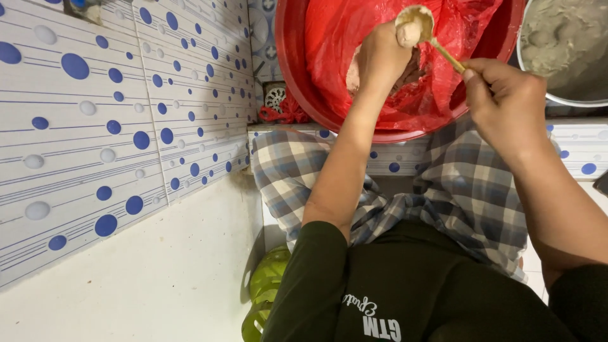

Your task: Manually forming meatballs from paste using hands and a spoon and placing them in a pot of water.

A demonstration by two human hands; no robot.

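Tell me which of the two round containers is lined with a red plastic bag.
The red basin under the hands; its red plastic bag holds pale dough. The metal bowl at the right edge has no liner.

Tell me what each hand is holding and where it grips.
The right hand holds a spoon by the end of its handle. The left hand squeezes pale dough at the spoon's bowl.

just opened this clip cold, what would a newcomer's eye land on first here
The big red basin at top centre, lined with a red plastic bag, draws the eye first. Over it, the left hand squeezes out a pale dough ball while the right hand holds a spoon against it. At left, the white wall tiles with blue dots also stand out.
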